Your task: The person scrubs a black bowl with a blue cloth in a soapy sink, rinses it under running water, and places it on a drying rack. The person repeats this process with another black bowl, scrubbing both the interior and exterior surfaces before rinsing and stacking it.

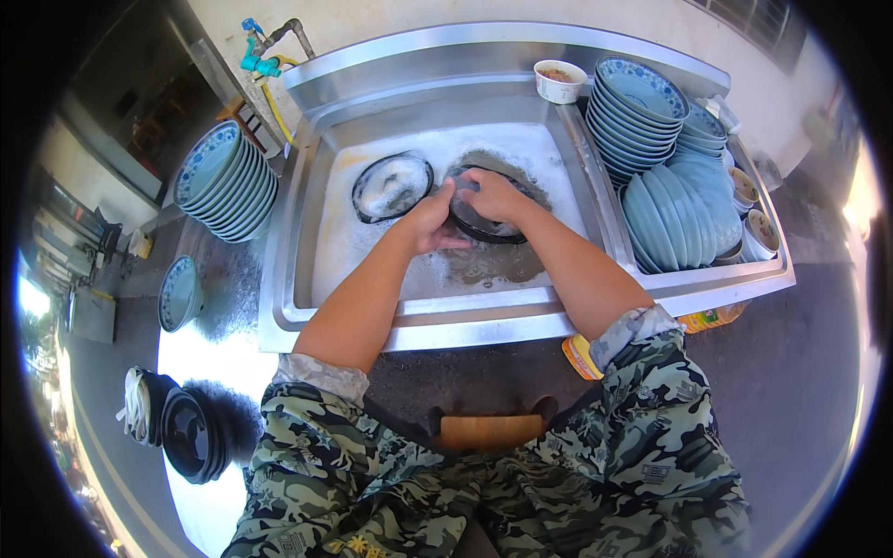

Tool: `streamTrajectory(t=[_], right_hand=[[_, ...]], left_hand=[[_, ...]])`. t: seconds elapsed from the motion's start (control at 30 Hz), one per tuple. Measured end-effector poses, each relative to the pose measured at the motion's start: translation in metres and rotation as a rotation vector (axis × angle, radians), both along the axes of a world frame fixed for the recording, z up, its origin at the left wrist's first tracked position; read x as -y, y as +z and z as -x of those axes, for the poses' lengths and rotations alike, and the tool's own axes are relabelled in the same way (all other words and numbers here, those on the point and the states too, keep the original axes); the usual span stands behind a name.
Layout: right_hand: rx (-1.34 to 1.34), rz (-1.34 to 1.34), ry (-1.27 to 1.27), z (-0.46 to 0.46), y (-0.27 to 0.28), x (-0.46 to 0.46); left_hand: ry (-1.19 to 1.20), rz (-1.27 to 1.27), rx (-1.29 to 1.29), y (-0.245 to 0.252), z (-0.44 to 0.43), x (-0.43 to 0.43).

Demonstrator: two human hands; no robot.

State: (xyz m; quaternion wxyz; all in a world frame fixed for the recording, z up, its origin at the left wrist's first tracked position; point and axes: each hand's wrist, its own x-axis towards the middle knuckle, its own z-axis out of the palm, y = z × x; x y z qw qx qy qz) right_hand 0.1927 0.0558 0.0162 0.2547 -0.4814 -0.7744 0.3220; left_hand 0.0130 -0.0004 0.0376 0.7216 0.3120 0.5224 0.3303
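Note:
Both hands are over a stainless steel sink (307, 230) of foamy water. A black bowl (492, 234) lies tilted between them, with cloudy water inside. My left hand (434, 222) touches its left rim, thumb up and fingers spread at its near side. My right hand (492, 197) reaches over the bowl, fingers bent towards its inner wall; whether it grips a cloth or scrubber cannot be seen. To the left, a second black-rimmed bowl (393, 187) floats or rests in the water, full of suds. The fingers of both hands nearly meet above the first bowl.
Stacked blue-patterned bowls (227, 185) stand left of the sink, a single bowl (180, 293) nearer. Black bowls (192, 434) lie lower left. The right compartment holds stacked bowls (635, 118) and tilted bowls (673, 216). A paper tub (560, 81) sits on the back rim, a tap (259, 63) at back left.

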Motion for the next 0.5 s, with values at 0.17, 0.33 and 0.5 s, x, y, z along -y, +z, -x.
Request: streamTrajectory(t=[0.17,0.33,0.5], right_hand=[[-0.197,0.455,0.165,0.0,0.03,0.011],[0.315,-0.077,0.287,-0.015,0.03,0.012],[0.461,-0.37,-0.07,-0.032,0.046,0.01]], left_hand=[[0.067,-0.211,-0.042,0.016,-0.001,0.008],[0.193,-0.841,-0.546,0.018,-0.002,0.002],[0.366,-1.192,-0.831,0.031,0.009,-0.003]])
